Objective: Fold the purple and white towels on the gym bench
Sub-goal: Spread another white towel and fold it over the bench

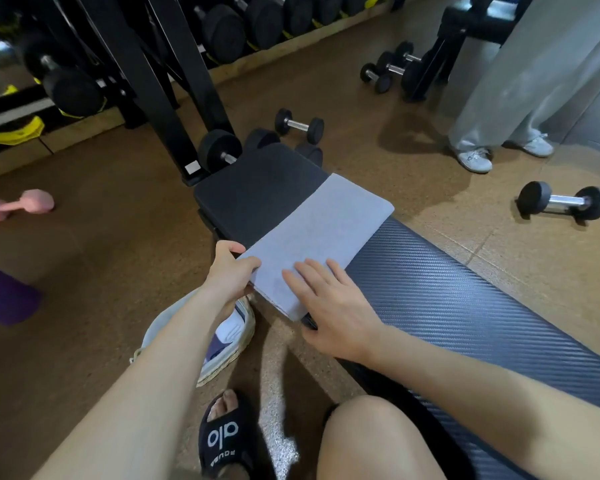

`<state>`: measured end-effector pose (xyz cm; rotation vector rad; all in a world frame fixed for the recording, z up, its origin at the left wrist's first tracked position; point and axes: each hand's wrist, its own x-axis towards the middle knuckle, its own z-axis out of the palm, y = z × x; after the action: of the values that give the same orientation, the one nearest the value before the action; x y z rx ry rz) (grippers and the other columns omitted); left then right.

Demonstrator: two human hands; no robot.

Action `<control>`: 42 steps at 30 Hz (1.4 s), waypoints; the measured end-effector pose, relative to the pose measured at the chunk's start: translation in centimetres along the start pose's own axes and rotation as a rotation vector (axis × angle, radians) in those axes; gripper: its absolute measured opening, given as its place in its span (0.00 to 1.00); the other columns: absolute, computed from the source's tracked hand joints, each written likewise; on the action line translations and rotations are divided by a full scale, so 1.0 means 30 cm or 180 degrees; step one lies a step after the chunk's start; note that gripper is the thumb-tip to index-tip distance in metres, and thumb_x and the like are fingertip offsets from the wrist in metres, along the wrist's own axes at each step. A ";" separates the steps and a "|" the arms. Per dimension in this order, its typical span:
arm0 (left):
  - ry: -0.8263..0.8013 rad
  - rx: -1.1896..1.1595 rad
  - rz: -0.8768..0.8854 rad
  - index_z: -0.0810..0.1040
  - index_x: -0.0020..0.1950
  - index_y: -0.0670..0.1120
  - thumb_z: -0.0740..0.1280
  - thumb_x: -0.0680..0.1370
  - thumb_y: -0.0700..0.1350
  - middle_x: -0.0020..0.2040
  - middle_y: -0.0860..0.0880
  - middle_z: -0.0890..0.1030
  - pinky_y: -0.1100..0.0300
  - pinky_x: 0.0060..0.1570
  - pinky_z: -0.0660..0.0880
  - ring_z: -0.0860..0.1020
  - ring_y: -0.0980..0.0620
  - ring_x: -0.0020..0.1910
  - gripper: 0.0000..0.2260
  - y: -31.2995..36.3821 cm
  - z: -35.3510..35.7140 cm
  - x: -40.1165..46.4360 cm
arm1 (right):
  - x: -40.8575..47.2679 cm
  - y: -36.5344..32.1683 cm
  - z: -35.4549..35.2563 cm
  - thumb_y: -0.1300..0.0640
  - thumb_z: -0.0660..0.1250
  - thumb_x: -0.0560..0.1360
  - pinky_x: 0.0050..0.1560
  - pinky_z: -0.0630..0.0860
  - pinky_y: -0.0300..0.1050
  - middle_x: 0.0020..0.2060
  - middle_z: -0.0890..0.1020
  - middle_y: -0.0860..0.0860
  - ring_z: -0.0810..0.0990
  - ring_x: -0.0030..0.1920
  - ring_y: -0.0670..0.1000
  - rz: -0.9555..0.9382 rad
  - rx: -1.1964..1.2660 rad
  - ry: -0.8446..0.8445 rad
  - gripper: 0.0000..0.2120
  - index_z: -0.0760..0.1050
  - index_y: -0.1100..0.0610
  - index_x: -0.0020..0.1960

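Observation:
A pale lilac-white towel [323, 233] lies folded into a long rectangle across the black gym bench [465, 299], over the gap between seat pad and back pad. My left hand [231, 271] pinches the towel's near left corner between thumb and fingers. My right hand [333, 306] rests flat, fingers spread, on the towel's near end and the bench edge. A woven basket [222, 344] on the floor under my left forearm holds more white cloth. A purple object [4, 296] at the left edge is partly out of frame; whether it is a towel is unclear.
Dumbbells lie on the brown floor: a small one [298, 125] beyond the bench, one [565, 202] at right, a pink one [18, 205] at left. A black rack [174, 98] stands behind the bench. A person's legs [499, 109] stand at the upper right.

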<state>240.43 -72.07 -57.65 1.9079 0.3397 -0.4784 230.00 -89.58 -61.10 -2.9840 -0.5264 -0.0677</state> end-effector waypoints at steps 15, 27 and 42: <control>-0.1785 0.0142 -0.0309 0.78 0.55 0.39 0.66 0.81 0.35 0.44 0.45 0.76 0.59 0.47 0.84 0.78 0.53 0.39 0.04 -0.025 0.090 -0.346 | -0.382 0.156 -0.065 0.68 0.62 0.71 0.64 0.72 0.52 0.56 0.83 0.51 0.79 0.60 0.56 -0.0086 0.0270 0.1159 0.18 0.81 0.59 0.58; -0.1703 0.2427 0.1484 0.75 0.53 0.53 0.75 0.68 0.40 0.40 0.53 0.74 0.58 0.37 0.70 0.72 0.54 0.37 0.18 -0.096 0.123 -0.356 | -0.441 0.234 -0.072 0.71 0.62 0.69 0.59 0.73 0.51 0.55 0.81 0.50 0.79 0.55 0.56 -0.0215 0.0295 0.0664 0.19 0.78 0.58 0.56; -0.0892 0.3358 0.3836 0.76 0.48 0.47 0.60 0.83 0.50 0.48 0.51 0.76 0.55 0.49 0.71 0.72 0.51 0.48 0.10 -0.117 0.113 -0.291 | -0.340 0.287 -0.163 0.60 0.64 0.77 0.51 0.75 0.44 0.42 0.83 0.41 0.80 0.46 0.42 0.1399 0.2449 0.0310 0.11 0.78 0.44 0.47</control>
<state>230.63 -74.00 -57.46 2.5106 -1.4518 -0.0426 223.27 -101.63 -57.75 -2.2524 0.1169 0.0247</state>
